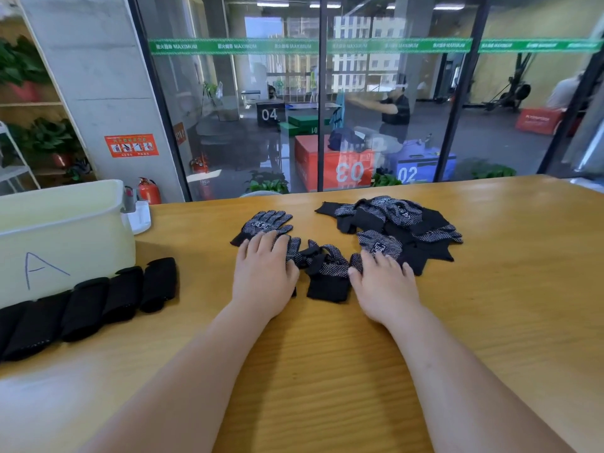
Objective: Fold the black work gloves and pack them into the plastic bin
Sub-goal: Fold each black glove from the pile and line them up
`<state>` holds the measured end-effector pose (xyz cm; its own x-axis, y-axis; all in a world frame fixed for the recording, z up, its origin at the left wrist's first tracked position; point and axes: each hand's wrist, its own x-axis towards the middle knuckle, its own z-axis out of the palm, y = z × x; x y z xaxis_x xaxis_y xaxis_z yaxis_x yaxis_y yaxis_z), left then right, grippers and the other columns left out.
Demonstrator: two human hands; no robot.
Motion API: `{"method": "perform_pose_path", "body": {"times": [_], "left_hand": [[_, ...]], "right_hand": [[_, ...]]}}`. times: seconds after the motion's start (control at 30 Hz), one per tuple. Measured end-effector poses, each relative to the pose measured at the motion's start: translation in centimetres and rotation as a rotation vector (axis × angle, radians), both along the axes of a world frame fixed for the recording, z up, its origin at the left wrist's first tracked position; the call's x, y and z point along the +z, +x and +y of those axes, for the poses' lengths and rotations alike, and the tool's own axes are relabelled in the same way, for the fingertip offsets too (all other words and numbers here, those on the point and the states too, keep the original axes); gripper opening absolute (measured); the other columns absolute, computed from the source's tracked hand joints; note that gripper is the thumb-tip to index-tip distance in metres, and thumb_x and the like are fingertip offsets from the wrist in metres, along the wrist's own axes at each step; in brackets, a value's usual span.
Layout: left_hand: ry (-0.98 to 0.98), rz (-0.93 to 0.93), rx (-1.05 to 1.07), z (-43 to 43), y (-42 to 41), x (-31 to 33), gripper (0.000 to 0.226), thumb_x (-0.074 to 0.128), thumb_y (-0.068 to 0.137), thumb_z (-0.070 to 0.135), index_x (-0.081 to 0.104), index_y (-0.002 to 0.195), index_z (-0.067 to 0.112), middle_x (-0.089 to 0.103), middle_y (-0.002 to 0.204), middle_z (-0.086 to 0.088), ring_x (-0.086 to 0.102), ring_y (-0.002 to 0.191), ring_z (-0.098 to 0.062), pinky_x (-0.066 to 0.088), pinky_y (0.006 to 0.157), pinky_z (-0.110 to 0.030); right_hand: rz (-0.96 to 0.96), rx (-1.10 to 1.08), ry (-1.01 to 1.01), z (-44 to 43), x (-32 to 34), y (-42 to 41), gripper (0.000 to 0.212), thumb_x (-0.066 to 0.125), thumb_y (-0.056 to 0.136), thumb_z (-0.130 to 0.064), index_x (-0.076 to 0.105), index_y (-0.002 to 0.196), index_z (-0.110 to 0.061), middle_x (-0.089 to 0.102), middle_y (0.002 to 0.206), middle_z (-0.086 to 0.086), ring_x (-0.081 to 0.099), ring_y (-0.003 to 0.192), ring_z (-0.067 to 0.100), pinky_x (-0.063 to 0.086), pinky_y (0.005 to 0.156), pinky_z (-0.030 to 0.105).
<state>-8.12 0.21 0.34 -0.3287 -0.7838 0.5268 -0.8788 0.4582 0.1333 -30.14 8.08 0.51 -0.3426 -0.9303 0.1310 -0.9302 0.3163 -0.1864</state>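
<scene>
A black work glove with white grip dots [325, 269] lies crumpled on the wooden table [327, 354] between my hands. My left hand [264, 276] lies flat on one glove, and a second flat glove [268, 223] lies just beyond it. My right hand [382, 282] rests with straight fingers on the near edge of a loose pile of gloves [398, 223]. A pale plastic bin [62, 237] marked "A" stands at the left. Several folded gloves [88, 305] lie in a row in front of it.
A glass wall runs along the table's far edge, with a gym room and people behind it. A red fire extinguisher [148, 191] stands on the floor past the bin. A shelf with plants is at the far left.
</scene>
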Motion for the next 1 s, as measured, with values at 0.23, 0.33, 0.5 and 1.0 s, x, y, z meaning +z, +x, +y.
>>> {"method": "perform_pose_path", "body": {"times": [0.23,0.33,0.5,1.0], "left_hand": [[0.134,-0.063,-0.199,1.1,-2.8,-0.9,0.055,0.045,0.102,0.063,0.052,0.152,0.04,0.049,0.159,0.013,0.036,0.153,-0.016,0.014,0.132,-0.047],[0.175,-0.056,-0.16,0.9,-2.6,-1.6,0.056,0.042,0.102,0.067,0.052,0.152,0.042,0.045,0.163,0.013,0.029,0.158,-0.017,0.01,0.133,-0.049],[0.181,-0.006,-0.119,0.6,-3.0,-1.4,0.061,0.045,0.103,0.063,0.043,0.16,0.041,0.029,0.173,0.004,0.012,0.164,-0.023,0.009,0.133,-0.048],[0.109,0.102,-0.204,1.0,-2.8,-1.0,0.059,0.061,0.096,0.055,0.054,0.15,0.032,0.042,0.161,0.005,0.02,0.159,-0.021,0.026,0.13,-0.047]], "right_hand": [[0.082,0.138,-0.073,-0.2,0.3,2.0,0.056,0.03,0.11,-0.048,0.042,0.159,-0.022,0.053,0.153,0.0,0.043,0.142,0.026,0.033,0.121,0.046],[0.031,0.145,-0.162,-0.2,0.7,1.6,0.049,0.036,0.109,-0.041,0.052,0.152,-0.024,0.057,0.148,-0.003,0.047,0.136,0.023,0.043,0.111,0.045],[0.06,0.051,-0.154,-3.8,2.2,-0.6,0.054,0.031,0.11,-0.047,0.043,0.158,-0.027,0.025,0.173,0.0,0.02,0.158,0.028,0.029,0.123,0.05],[0.21,0.004,-0.184,-5.3,2.1,-2.1,0.067,0.022,0.109,-0.053,0.044,0.16,-0.014,0.032,0.171,-0.002,0.013,0.162,0.025,0.015,0.13,0.052]]}}
